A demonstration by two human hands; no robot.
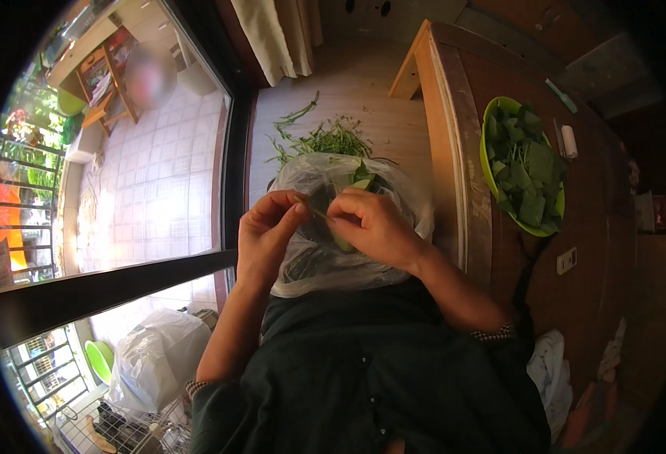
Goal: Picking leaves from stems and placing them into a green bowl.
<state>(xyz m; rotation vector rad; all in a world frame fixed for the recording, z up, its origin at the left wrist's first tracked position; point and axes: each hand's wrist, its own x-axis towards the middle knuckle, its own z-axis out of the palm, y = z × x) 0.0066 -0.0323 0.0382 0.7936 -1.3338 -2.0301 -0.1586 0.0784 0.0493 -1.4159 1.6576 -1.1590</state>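
Observation:
My left hand [273,227] pinches the end of a thin green stem [317,213] between thumb and finger. On the stem's other side, my right hand [367,224] grips it, with green leaves [362,175] showing just beyond the knuckles. Both hands are over an open clear plastic bag [304,272] in front of my lap; greens inside it are partly hidden by the hands. Loose green stems [333,139] lie in a heap on the floor past the bag. To the right, a lime-green bowl [485,164] full of picked green leaves [531,164] stands on the wooden table.
The wooden table [480,249] runs along my right, bearing a pale green-handled tool [561,95], a white roll-like item [569,141] and a small white device [566,260]. A dark-framed glass door [111,286] is close on my left. A curtain [279,40] hangs ahead.

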